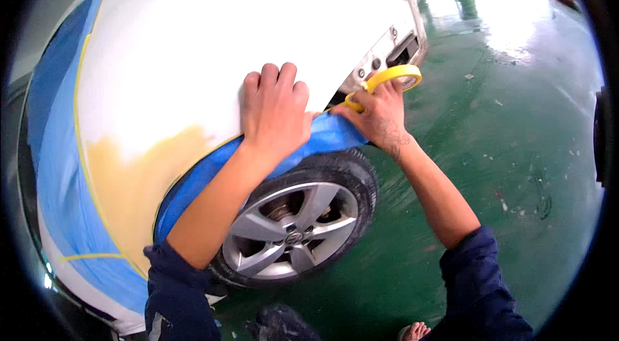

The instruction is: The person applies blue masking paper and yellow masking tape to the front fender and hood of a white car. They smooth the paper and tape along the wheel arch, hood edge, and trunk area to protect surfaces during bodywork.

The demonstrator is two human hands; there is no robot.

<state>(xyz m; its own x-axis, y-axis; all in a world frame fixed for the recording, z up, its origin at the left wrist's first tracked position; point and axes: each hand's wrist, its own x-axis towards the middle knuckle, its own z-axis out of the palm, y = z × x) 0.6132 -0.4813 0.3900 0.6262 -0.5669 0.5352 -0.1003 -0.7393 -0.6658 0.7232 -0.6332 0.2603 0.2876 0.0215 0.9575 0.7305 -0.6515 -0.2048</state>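
My left hand (274, 109) lies on a white car body panel (193, 31), fingers stretched and slightly apart. Its thumb points right, close to the edge of blue masking film (325, 138) along the wheel arch. In my right hand (382, 118), by the arch's right end, is a roll of yellow masking tape (407, 71). That hand's fingers and thumb also meet the film's upper edge; their exact grip is partly hidden. Below the film sits the car wheel (294, 238), a black tyre with a silver spoked rim.
A tan patch (122, 180) covers the lower left of the panel. More blue film (61, 147), edged with yellow tape, covers the car's left part. Exposed fittings (377, 64) show at the panel's right end. A glossy green floor (490, 147) surrounds the car; a foot (416, 331) shows below.
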